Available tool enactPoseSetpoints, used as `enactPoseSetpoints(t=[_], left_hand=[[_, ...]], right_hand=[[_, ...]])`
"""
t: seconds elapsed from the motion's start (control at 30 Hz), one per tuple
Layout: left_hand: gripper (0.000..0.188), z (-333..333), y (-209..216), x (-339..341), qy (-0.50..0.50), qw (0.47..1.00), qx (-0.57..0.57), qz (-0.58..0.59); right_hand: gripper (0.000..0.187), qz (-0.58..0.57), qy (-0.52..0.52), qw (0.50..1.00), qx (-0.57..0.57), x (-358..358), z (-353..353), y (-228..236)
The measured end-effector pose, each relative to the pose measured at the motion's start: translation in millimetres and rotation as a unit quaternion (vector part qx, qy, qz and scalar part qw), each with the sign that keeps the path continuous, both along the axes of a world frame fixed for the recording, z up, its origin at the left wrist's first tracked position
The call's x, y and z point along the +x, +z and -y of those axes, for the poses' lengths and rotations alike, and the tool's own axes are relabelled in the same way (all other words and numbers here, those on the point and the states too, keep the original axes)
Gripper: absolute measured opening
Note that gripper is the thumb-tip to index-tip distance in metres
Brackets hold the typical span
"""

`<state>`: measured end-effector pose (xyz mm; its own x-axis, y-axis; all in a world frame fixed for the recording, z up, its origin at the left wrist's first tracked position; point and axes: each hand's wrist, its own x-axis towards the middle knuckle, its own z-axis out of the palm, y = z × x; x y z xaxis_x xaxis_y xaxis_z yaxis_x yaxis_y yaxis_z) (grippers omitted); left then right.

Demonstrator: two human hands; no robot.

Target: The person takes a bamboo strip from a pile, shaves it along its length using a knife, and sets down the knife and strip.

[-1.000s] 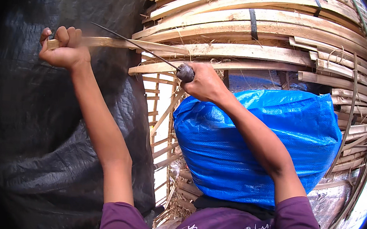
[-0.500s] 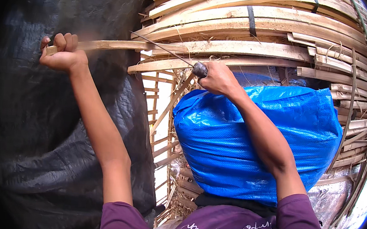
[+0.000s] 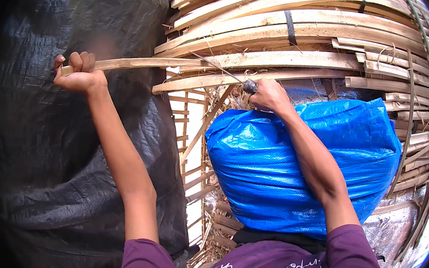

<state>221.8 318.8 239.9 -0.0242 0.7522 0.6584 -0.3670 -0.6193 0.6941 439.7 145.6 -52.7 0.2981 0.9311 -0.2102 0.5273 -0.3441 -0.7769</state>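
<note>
My left hand (image 3: 83, 74), on the left, is closed round one end of a pale bamboo strip (image 3: 134, 63), held out roughly level. The strip runs rightward to the knife (image 3: 250, 86), which my right hand (image 3: 273, 96) grips by its dark handle. Its thin blade slants up and left from the fist and crosses the strip near its right end. Whether the edge bites into the bamboo I cannot tell. A blue plastic sheet (image 3: 293, 166) covers my lap below the right forearm.
Long split bamboo strips (image 3: 325, 34) lie stacked at the far side, some tied with black bands. Shorter bamboo pieces (image 3: 417, 90) pile up at the right. A black tarp (image 3: 36, 133) hangs on the left, beside a slatted bamboo frame (image 3: 193, 147). Shavings (image 3: 219, 221) lie lower down.
The knife and my right hand have moved a little to the right. My left hand has shifted slightly right and down with the bamboo strip, and the view has shifted slightly.
</note>
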Motion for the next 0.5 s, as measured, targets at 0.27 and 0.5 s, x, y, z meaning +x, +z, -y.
enactPoseSetpoints(t=[0.27, 0.5], left_hand=[[0.013, 3, 3, 4, 0.029, 1.000, -0.003, 0.008], [0.017, 7, 0, 5, 0.031, 0.999, -0.013, 0.021]], right_hand=[[0.024, -0.095, 0.003, 0.994, 0.061, -16, -17, -28], [0.039, -0.012, -0.039, 0.996, -0.076, 4, 4, -31]])
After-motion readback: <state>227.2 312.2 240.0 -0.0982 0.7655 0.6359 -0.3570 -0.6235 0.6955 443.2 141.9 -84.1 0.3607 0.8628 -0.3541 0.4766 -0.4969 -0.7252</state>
